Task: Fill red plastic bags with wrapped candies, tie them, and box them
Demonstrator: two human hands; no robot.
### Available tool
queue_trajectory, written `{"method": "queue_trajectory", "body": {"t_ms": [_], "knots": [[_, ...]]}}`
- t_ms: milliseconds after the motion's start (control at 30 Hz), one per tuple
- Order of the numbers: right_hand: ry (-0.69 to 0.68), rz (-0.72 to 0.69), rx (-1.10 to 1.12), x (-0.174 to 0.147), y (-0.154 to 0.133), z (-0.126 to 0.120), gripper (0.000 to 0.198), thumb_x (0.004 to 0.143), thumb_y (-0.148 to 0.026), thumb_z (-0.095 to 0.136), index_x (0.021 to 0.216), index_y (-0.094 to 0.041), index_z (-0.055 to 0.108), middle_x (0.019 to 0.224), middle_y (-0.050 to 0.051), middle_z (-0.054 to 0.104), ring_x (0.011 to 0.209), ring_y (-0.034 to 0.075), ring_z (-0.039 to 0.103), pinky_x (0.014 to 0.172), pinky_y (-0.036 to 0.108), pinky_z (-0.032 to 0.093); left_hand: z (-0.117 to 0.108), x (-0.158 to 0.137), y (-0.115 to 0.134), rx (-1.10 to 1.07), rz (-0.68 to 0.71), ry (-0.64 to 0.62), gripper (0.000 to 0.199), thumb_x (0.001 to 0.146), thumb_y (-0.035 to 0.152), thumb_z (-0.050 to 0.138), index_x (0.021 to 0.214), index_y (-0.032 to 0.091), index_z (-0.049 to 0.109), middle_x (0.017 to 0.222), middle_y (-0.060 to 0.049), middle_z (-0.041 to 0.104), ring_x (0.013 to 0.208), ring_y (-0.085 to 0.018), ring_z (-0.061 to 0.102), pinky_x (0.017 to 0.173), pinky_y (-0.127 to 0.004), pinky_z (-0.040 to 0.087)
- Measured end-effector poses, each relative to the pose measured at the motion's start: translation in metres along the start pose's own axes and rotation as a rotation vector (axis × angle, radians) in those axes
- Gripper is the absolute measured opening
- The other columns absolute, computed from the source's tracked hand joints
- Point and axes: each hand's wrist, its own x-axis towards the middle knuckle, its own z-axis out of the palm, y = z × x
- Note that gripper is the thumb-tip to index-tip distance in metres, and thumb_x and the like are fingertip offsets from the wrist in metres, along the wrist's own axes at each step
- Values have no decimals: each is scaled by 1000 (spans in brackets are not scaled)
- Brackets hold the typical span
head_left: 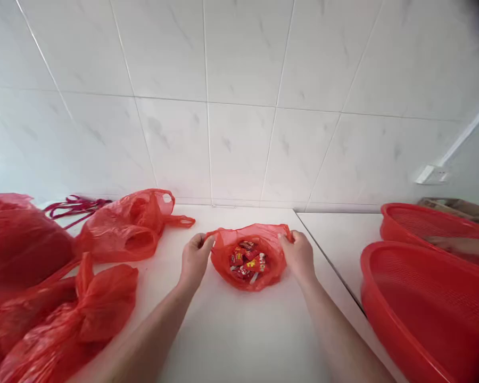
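Observation:
On the white table, a red plastic bag [221, 264] stands with its mouth spread wide. Several small red wrapped packets [247, 261] lie inside it, with print too small to read. My left hand [195, 259] pinches the left edge of the bag between thumb and fingers. The opposite edge is gripped by my right hand [298, 257], thumb toward the inside. Both arms reach in from the bottom of the view.
To the left are a loose red bag [123, 229], a knotted red bag [104, 303] and a dark pink cord [77, 205]. Red plastic baskets [419, 314] stand at right, past a table seam. A tiled wall [239, 143] bounds the back, with a socket [433, 174] at right.

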Motion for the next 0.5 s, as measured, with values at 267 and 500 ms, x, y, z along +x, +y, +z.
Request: {"method": "queue_trajectory", "body": {"t_ms": [267,500], "knots": [[109,-19,340,54,-49,-3,23,67,-40,61,66,-19,50,59,-4,50,54,10,47,51,23,40,22,51,107,-189,107,-186,26,66,39,68,66,17,53,66,3,51,60,-8,49,60,-20,43],[94,-42,687,56,-66,-4,25,58,-26,75,78,-16,64,75,-1,61,68,10,56,58,19,44,11,34,138,59,249,-282,16,72,31,69,80,19,62,81,0,60,75,-11,55,69,-24,46]]}}
